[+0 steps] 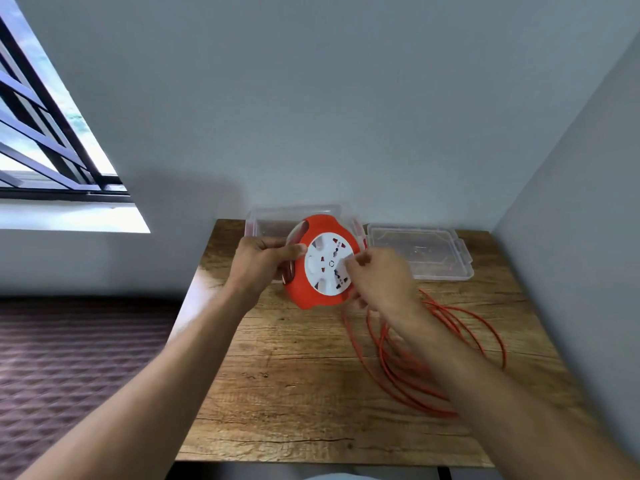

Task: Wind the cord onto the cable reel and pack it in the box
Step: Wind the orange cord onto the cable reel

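An orange cable reel (313, 296) with a white socket face is held up above the far part of the wooden table (294, 393). My left hand (261, 263) grips the reel's left rim. My right hand (377, 275) is closed on the right side of the white face, fingers pinched on it. The orange cord (433, 362) runs down from the reel's lower right and lies in loose loops on the table under my right forearm. A clear plastic box (263, 220) stands behind the reel against the wall, partly hidden by it.
The box's clear lid (422, 252) lies flat on the table to the right of the box. Grey walls close in behind and on the right. A window (45, 133) is at the left, and a dark patterned surface (76, 368) lies left of the table.
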`<state>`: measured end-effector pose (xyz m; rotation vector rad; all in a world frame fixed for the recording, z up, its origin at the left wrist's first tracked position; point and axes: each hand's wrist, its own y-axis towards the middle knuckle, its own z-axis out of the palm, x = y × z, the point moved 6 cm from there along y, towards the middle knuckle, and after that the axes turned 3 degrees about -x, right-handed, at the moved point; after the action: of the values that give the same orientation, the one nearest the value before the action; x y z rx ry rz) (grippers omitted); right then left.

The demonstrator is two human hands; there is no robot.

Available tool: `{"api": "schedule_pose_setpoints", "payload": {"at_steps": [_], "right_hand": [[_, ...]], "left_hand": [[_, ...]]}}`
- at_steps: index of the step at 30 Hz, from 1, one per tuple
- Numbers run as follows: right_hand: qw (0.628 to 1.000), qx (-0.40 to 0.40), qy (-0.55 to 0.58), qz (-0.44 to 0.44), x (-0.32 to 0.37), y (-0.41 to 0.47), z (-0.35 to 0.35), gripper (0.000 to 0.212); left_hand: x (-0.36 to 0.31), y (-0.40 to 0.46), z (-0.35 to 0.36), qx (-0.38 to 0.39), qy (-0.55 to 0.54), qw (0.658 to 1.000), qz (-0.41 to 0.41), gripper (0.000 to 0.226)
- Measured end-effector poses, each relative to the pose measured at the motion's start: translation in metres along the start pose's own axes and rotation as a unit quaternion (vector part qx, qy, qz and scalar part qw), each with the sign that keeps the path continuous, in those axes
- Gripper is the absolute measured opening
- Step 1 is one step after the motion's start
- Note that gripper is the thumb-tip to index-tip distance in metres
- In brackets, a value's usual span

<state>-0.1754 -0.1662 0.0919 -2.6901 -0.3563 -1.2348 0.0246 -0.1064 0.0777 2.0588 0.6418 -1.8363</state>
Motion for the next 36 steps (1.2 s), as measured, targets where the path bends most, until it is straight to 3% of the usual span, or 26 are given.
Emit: {"api": "schedule_pose_setpoints", "payload": {"at_steps": [2, 5, 7, 8, 10, 12, 14, 16, 18, 20, 23, 25, 27, 29, 31, 33, 35, 36], "right_hand": [[0.957, -0.08, -0.183, -0.21, 0.014, 0.001, -0.012, 0.023], [0.795, 0.003, -0.346, -0.499, 0.025, -0.016, 0.006, 0.051], [0.726, 0.064, -0.403, -0.553, 0.022, -0.021, 0.015, 0.063], [0.707, 0.083, -0.426, -0.559, 0.019, -0.021, 0.019, 0.068], [0.687, 0.104, -0.451, -0.56, 0.016, -0.021, 0.027, 0.073], [0.674, 0.083, -0.452, -0.578, 0.014, -0.023, 0.03, 0.076], [0.677, 0.035, -0.448, -0.583, 0.011, -0.021, 0.029, 0.076], [0.719, -0.008, -0.427, -0.548, 0.005, -0.014, 0.027, 0.07], [0.787, -0.048, -0.39, -0.476, 0.003, -0.008, 0.024, 0.061], [0.87, -0.06, -0.341, -0.352, -0.001, -0.002, 0.023, 0.063], [0.979, -0.069, -0.137, -0.138, -0.016, 0.0, 0.022, 0.07], [0.996, -0.08, 0.047, -0.006, -0.026, -0.006, 0.027, 0.069], [0.976, -0.059, 0.178, 0.11, -0.035, -0.011, 0.04, 0.064], [0.956, -0.007, 0.243, 0.164, -0.035, -0.016, 0.049, 0.057], [0.979, 0.014, 0.169, 0.11, -0.028, -0.016, 0.042, 0.052], [0.997, -0.045, -0.042, -0.052, -0.019, -0.012, 0.021, 0.04], [0.937, -0.091, -0.2, -0.27, -0.006, -0.012, 0.008, 0.03], [0.893, -0.061, -0.251, -0.368, -0.003, -0.014, 0.011, 0.033]], "left_hand": [[-0.002, 0.005, -0.003, 0.005, -0.002, 1.0, -0.016, 0.023], [-0.01, 0.006, -0.003, 0.045, 0.028, 0.998, -0.026, 0.021], [-0.014, 0.008, 0.0, 0.082, 0.063, 0.994, -0.043, 0.013], [-0.014, 0.01, 0.003, 0.103, 0.08, 0.99, -0.051, 0.021], [-0.014, 0.013, 0.009, 0.141, 0.107, 0.982, -0.064, 0.036], [-0.011, 0.015, 0.014, 0.154, 0.123, 0.978, -0.067, 0.035], [-0.01, 0.014, 0.015, 0.152, 0.111, 0.981, -0.056, 0.032], [-0.009, 0.014, 0.015, 0.143, 0.099, 0.984, -0.043, 0.027], [-0.008, 0.011, 0.015, 0.133, 0.077, 0.987, -0.035, 0.015], [-0.005, 0.008, 0.015, 0.126, 0.05, 0.99, -0.027, 0.023], [-0.003, 0.0, 0.017, 0.111, 0.028, 0.993, -0.006, 0.019], [-0.001, -0.004, 0.02, 0.112, 0.025, 0.993, 0.008, 0.011], [0.002, -0.005, 0.02, 0.11, 0.042, 0.993, 0.022, 0.02], [0.006, -0.006, 0.017, 0.104, 0.043, 0.993, 0.019, 0.029], [0.01, -0.006, 0.011, 0.098, 0.023, 0.995, 0.001, 0.015], [0.014, -0.003, 0.003, 0.08, 0.004, 0.997, -0.018, 0.018], [0.015, 0.002, -0.003, 0.078, 0.0, 0.997, -0.03, 0.035], [0.014, 0.004, -0.005, 0.086, 0.008, 0.996, -0.039, 0.039]]}}
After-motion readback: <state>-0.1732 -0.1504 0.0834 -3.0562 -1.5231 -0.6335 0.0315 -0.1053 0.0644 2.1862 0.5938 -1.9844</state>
